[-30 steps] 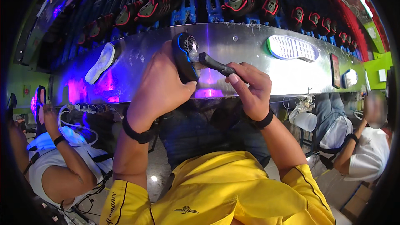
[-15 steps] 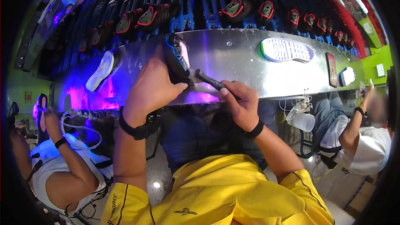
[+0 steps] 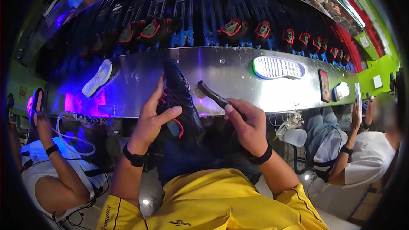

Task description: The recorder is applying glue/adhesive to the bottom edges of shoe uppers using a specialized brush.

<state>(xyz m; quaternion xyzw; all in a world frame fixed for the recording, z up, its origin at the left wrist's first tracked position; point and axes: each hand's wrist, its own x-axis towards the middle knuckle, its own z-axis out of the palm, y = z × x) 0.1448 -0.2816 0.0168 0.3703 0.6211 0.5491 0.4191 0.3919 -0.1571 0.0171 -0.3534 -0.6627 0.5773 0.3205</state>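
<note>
Left hand grips black shoe; right hand holds brush beside it.

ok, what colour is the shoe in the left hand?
Black shoe with red trim, held by the left hand; head view.

A dark red rectangular label and a glowing rounded white screen sit on the metal shelf's right end.
</note>
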